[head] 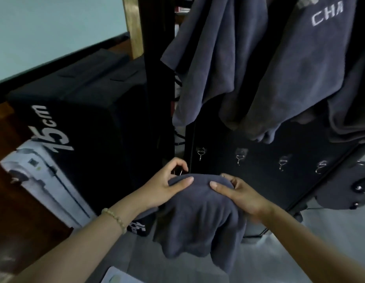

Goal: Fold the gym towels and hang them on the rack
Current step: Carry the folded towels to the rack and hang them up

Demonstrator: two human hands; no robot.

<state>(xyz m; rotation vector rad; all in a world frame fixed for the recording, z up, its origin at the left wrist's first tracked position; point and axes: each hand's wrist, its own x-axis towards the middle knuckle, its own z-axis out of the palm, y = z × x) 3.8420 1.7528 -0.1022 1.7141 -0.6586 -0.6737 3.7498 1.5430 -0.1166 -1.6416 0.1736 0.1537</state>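
Nearest, at 7 o'clock, a forearm with a beaded bracelet [114, 218] leads up to the left hand [163, 186]; the other forearm comes in from 4 o'clock to the right hand [238, 195]. The hands sit close together, just below centre, and both are clamped on the bunched top of a dark grey towel [200, 217]. Each thumb lies across its near face, the thumb tips near each other but not touching. The right fingers curl over the far edge, while the left fingers curl just beyond the towel's left corner. The rest of the towel hangs loose toward 6 o'clock, above the grey floor [300, 252].

Just behind the hands stands the black rack [265, 180], with a row of small metal hooks [240, 156] running toward 3 o'clock. At 9 o'clock a black box [85, 111] marked "15cm" rests on a white carton [40, 180]. Farthest, from 12 to 2 o'clock, more grey hanging towels [218, 58] drape down over the rack, one lettered "CHA".
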